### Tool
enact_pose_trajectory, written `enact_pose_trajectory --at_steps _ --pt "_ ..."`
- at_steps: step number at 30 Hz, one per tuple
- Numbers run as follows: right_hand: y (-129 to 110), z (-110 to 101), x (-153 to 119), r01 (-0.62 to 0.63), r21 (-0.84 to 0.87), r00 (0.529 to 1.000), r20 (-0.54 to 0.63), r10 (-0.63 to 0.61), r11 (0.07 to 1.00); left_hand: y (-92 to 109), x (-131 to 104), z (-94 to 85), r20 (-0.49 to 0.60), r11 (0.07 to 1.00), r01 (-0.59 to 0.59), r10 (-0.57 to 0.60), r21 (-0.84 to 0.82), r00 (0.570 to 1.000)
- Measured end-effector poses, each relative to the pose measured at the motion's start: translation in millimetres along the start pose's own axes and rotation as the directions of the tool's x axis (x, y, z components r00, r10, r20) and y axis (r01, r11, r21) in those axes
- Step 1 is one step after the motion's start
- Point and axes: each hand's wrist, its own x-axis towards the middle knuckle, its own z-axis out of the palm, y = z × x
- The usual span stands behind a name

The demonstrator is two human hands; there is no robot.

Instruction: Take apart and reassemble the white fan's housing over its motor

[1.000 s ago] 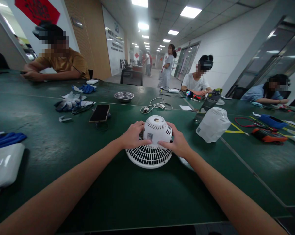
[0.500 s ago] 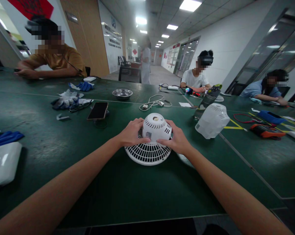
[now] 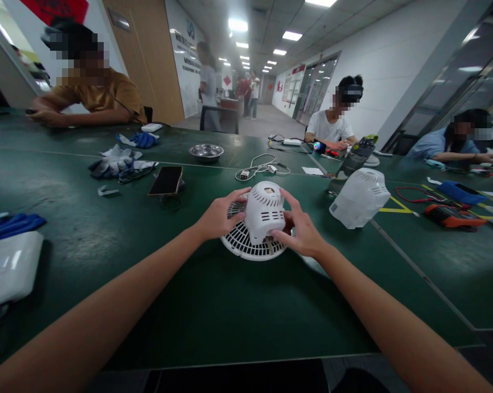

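A white plastic fan motor housing (image 3: 266, 210) with vent slots and a hole in its top sits over a round white fan grille (image 3: 250, 250) on the green table. My left hand (image 3: 219, 217) curls its fingers and thumb against the housing's left side. On the other side, my right hand (image 3: 302, 228) grips the housing with its fingers behind and its thumb at the lower front. The housing leans slightly, and an opening shows at its lower edge near the right thumb. The grille's far part is hidden behind the housing and my hands.
To the right stand a translucent white cover (image 3: 358, 199) and a dark bottle (image 3: 355, 158). Ahead lie a coiled white cable (image 3: 258, 170) and a metal bowl (image 3: 206, 152). A phone (image 3: 166, 180) and gloves (image 3: 121, 164) are on the left. Co-workers sit across the table.
The housing has turned on the grille: its slotted side now faces me and its label is out of sight. My left thumb has moved from its front to its left side.
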Motion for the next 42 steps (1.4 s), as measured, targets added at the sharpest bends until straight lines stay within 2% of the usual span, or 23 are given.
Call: enact_pose_trajectory --at_steps 2,5,10,17,28,34,37,40,42 --pt "-3 0 -2 0.008 0.031 0.999 0.041 -0.010 0.999 0 -2 2.0 0.034 0.998 -0.048 0.050 -0.044 0.998" --pt "-4 2 -3 0.022 0.063 0.998 0.055 -0.026 0.998 1 -3 7.8 0.050 0.996 -0.085 0.086 -0.023 0.995" --pt "-3 3 -1 0.013 0.115 0.998 0.054 -0.020 0.993 11 -3 14.1 0.012 0.995 -0.101 0.101 0.002 0.995" --pt "-7 4 -1 -0.017 0.148 0.998 0.056 0.009 0.989 18 1 10.9 -0.017 0.985 -0.159 0.160 0.063 0.987" --pt "-13 4 0 0.010 0.065 0.997 0.069 -0.014 0.998 10 -1 9.0 0.008 0.991 -0.127 0.127 0.037 0.992" --pt "-1 7 1 0.047 -0.087 0.997 -0.061 -0.053 0.995 -2 -3 12.6 0.005 0.981 -0.184 0.184 0.060 0.983" --pt "11 -2 1 0.065 -0.128 0.996 -0.049 -0.072 0.990 -13 -4 9.8 -0.015 0.991 -0.119 0.120 0.065 0.993" --pt "22 -14 1 0.057 -0.128 0.997 -0.048 -0.064 0.990 -24 -3 4.5 -0.083 0.998 0.024 -0.019 0.058 0.996" --pt "26 -21 2 0.047 -0.114 0.997 -0.059 -0.054 0.992 -30 -3 1.3 -0.156 0.990 0.132 -0.125 0.040 0.980"
